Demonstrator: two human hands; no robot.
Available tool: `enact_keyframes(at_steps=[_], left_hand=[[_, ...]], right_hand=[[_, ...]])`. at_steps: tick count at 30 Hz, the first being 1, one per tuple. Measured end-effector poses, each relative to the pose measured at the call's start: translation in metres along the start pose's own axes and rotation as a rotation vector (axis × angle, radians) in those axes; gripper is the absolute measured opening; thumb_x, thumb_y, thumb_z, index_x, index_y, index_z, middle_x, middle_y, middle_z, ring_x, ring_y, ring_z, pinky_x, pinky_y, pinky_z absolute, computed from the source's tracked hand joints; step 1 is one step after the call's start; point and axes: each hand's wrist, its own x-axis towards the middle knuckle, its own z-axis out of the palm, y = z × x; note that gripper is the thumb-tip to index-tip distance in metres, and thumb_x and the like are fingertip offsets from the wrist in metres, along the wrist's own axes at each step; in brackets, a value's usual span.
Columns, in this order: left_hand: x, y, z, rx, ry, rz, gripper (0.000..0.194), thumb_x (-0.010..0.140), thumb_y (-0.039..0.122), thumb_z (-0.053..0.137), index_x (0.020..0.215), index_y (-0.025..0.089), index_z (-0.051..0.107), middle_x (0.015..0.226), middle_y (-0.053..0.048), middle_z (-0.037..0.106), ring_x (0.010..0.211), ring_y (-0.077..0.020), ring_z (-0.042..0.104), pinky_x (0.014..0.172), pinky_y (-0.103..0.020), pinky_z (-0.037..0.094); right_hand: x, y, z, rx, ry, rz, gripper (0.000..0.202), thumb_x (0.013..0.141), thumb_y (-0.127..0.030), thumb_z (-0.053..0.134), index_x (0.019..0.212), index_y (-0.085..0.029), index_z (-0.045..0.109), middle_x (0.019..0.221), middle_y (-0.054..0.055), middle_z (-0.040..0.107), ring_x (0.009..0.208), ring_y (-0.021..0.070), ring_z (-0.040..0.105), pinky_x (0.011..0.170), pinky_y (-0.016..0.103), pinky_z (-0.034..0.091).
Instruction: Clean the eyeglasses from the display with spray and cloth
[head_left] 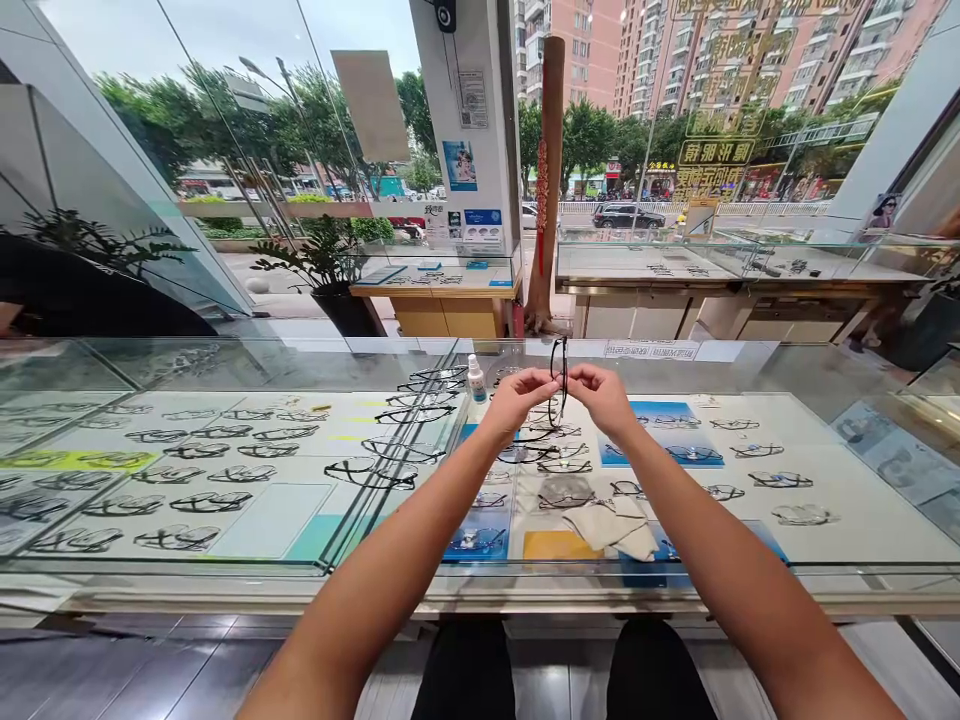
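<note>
Both hands hold one pair of dark-framed glasses (556,408) upright above the glass counter. My left hand (519,402) pinches it from the left side, and my right hand (601,398) pinches it from the right. Just left of my left hand stands a small white spray bottle (477,379) on the glass. Several black-framed glasses (420,413) lie on the counter top further left. Below my hands, a crumpled beige cloth (615,527) rests near the front edge, beside a yellow-orange card (560,545).
The glass display counter (862,520) spans the view, with rows of glasses inside. Across the aisle are more display cases (637,262), a wooden post (551,170) and a potted plant (322,265). At the left edge shows a person's dark sleeve (90,290).
</note>
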Motion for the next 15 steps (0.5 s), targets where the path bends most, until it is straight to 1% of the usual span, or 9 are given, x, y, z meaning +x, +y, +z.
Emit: enact_keyframes(at_steps=[3, 8, 12, 15], left_hand=[[0.0002, -0.0015, -0.0012, -0.018, -0.008, -0.006, 0.046, 0.067, 0.051, 0.105, 0.077, 0.018, 0.075, 0.104, -0.008, 0.081, 0.102, -0.0223, 0.071, 0.101, -0.040, 0.051], [0.0002, 0.0002, -0.0023, -0.016, 0.045, -0.005, 0.051, 0.064, 0.055, 0.105, 0.079, 0.018, 0.073, 0.100, -0.005, 0.079, 0.093, -0.0168, 0.066, 0.089, -0.032, 0.049], [0.0006, 0.0029, -0.0010, -0.007, 0.072, -0.004, 0.056, 0.060, 0.059, 0.106, 0.080, 0.017, 0.074, 0.095, -0.004, 0.077, 0.089, -0.0146, 0.064, 0.085, -0.030, 0.049], [0.0005, 0.0044, 0.0018, 0.029, 0.072, 0.007, 0.057, 0.063, 0.061, 0.105, 0.083, 0.017, 0.074, 0.086, -0.002, 0.074, 0.078, -0.0121, 0.060, 0.078, -0.029, 0.049]], right_hand=[[-0.0001, -0.0017, 0.0002, 0.041, -0.002, 0.019, 0.057, 0.067, -0.073, 0.089, 0.082, -0.020, 0.074, 0.065, -0.004, 0.048, 0.063, 0.0119, 0.030, 0.061, 0.032, 0.022], [-0.0019, -0.0047, 0.0000, 0.111, -0.021, 0.039, 0.050, 0.071, -0.068, 0.087, 0.080, -0.021, 0.074, 0.060, -0.006, 0.041, 0.061, 0.0122, 0.031, 0.060, 0.032, 0.022], [-0.0013, -0.0042, -0.0003, 0.073, -0.013, 0.008, 0.054, 0.066, -0.070, 0.092, 0.081, -0.021, 0.075, 0.064, -0.005, 0.049, 0.062, 0.0118, 0.033, 0.060, 0.031, 0.026], [0.0000, -0.0002, -0.0009, 0.026, 0.019, -0.013, 0.054, 0.068, -0.071, 0.092, 0.081, -0.022, 0.075, 0.065, -0.003, 0.053, 0.064, 0.0124, 0.035, 0.060, 0.031, 0.027]])
